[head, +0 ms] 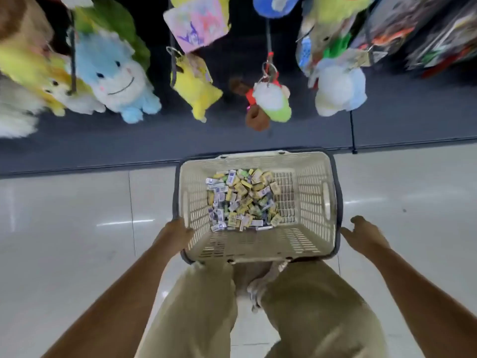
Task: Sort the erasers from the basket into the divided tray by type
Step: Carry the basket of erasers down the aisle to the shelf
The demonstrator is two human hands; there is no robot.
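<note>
Erasers [242, 200] are all in one mixed heap on the bottom of the cream basket [309, 200], bunched toward its left side, low in front of the knees. I can't see any divided tray from here. My worry is that only the left hand [178, 232] looks clamped on the left rim, thumb inside, so a one-sided lift could tip the basket and send the heap sliding. The right hand [364, 237] hangs just beside the right rim, fingers [347, 232] loosely spread, holding nothing. The heap sits between both hands, touching neither.
</note>
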